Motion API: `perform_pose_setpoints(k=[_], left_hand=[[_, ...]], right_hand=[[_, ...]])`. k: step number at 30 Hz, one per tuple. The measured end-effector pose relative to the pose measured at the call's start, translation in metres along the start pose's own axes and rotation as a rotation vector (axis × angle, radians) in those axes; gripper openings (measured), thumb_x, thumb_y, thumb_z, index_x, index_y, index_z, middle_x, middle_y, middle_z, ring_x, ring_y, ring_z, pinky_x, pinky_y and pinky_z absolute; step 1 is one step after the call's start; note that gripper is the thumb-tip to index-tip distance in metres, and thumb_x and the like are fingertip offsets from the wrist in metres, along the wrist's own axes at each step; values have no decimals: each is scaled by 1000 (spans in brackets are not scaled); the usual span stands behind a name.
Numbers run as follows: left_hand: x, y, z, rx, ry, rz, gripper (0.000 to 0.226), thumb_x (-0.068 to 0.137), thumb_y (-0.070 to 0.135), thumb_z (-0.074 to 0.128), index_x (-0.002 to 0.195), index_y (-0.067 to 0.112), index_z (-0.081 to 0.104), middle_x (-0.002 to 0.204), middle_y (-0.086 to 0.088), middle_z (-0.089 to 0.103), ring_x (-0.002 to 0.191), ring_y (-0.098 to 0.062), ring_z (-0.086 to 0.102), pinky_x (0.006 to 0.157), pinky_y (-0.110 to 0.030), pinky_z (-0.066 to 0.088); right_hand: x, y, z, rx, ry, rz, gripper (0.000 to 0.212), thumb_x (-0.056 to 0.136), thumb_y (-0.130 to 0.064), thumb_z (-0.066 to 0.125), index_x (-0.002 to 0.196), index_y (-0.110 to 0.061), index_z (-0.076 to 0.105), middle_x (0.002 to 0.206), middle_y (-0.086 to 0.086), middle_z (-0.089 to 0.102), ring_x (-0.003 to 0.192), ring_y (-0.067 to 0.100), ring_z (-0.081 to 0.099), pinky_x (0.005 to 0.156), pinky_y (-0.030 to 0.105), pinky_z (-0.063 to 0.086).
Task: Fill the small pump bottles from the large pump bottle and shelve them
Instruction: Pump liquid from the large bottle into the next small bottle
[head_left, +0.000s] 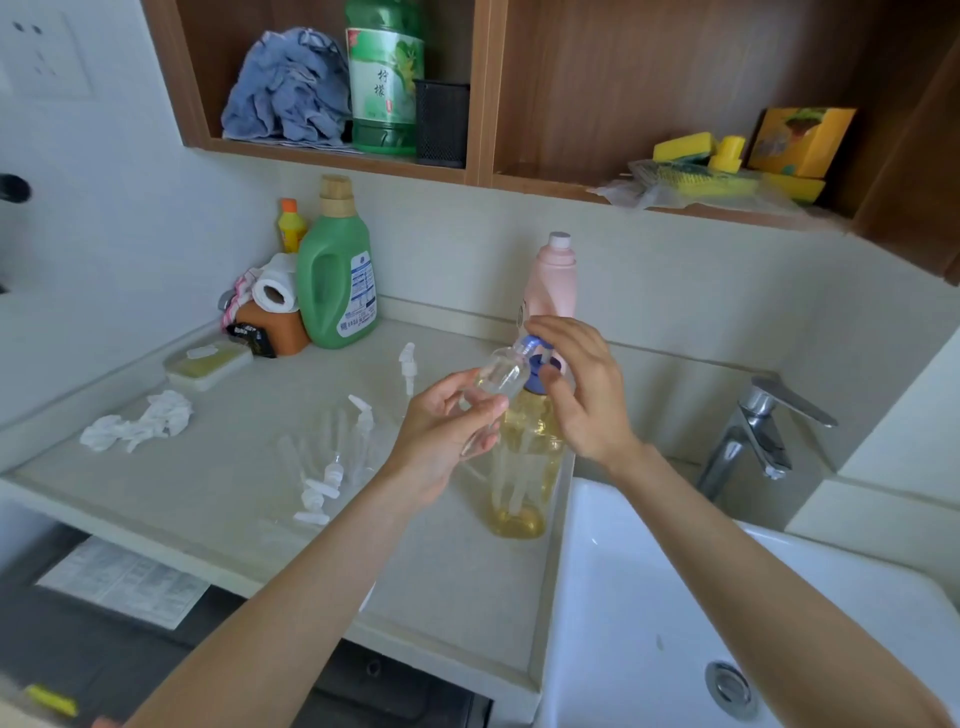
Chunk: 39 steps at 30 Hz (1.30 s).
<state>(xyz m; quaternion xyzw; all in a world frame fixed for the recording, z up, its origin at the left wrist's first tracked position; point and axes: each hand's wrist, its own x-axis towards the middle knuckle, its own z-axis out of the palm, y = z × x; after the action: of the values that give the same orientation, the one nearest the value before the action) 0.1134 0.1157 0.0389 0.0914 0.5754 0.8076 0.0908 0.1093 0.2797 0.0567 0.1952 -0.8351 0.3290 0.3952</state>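
Left hand fingers curled, gripping a small clear plastic bottle, tilted. Right hand just right of it, fingers bent over its mouth end.
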Motion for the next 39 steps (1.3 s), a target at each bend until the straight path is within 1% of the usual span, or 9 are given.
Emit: perform_pose_setpoints(k=[4, 8, 12, 17, 21, 24, 29, 35, 39], left_hand=[[0, 0, -1, -86, -48, -116, 12, 79, 13, 66, 91, 13, 65, 68, -3, 58, 57, -12, 54, 51, -16, 47], [-1, -4, -4, -77, -13, -170, 1, 86, 11, 62, 86, 12, 63, 60, 0, 58, 54, -11, 54, 47, -15, 42], [0, -4, -6, -88, -21, -172, 25, 85, -7, 59, 100, 13, 57, 67, 0, 56, 53, -10, 53, 49, -18, 44], [-2, 1, -9, -152, -57, -131, 33, 82, -17, 55, 90, 14, 44, 69, -1, 55, 56, -8, 56, 55, -20, 50], [-1, 5, -8, -220, -83, -120, 23, 72, 3, 68, 86, 11, 53, 72, -3, 59, 64, -12, 58, 55, -20, 52], [-1, 1, -8, -211, -78, -135, 23, 69, 21, 68, 90, 15, 61, 73, -1, 61, 62, -10, 60, 50, -17, 48], [0, -6, -10, -156, -65, -160, 43, 69, 37, 65, 104, 13, 62, 78, -5, 58, 52, -9, 51, 40, -12, 34], [0, -8, -12, -168, -38, -204, 34, 70, 31, 64, 96, 10, 60, 74, -3, 53, 45, -7, 47, 36, -10, 30], [-3, -6, -11, -102, -26, -219, 14, 84, 7, 64, 91, 14, 54, 72, 2, 54, 53, -9, 49, 42, -12, 37]], right_hand=[[-11, 3, 19, 22, 56, -43, 48, 74, -17, 45, 113, 5, 62, 119, 14, 61, 114, 33, 51, 105, 36, 36], [-18, 7, 31, -28, 82, -56, 48, 71, -19, 43, 109, 3, 64, 116, 13, 63, 111, 34, 51, 103, 39, 36], [-19, 5, 30, -80, 69, -44, 50, 71, -19, 43, 110, 1, 64, 116, 11, 63, 111, 34, 50, 102, 41, 38], [-3, -2, 13, -98, 42, -39, 46, 76, -22, 44, 112, -3, 66, 115, 6, 64, 108, 24, 49, 99, 20, 34], [8, -2, 4, -57, 41, -27, 42, 81, -21, 45, 112, -3, 67, 113, 8, 65, 109, 18, 52, 97, 20, 37], [2, -1, 9, -14, 59, -23, 42, 79, -15, 44, 111, 1, 67, 116, 13, 64, 112, 19, 51, 99, 11, 32], [-7, 1, 26, -9, 134, -30, 45, 72, -13, 44, 107, 4, 66, 112, 15, 63, 110, 27, 52, 102, 24, 34], [-15, 6, 32, -99, 107, -34, 44, 70, -18, 45, 104, -3, 69, 109, 7, 66, 104, 29, 57, 94, 37, 41], [-11, 1, 23, -102, 49, -54, 46, 70, -18, 46, 106, -1, 68, 112, 8, 65, 106, 30, 55, 101, 22, 34]])
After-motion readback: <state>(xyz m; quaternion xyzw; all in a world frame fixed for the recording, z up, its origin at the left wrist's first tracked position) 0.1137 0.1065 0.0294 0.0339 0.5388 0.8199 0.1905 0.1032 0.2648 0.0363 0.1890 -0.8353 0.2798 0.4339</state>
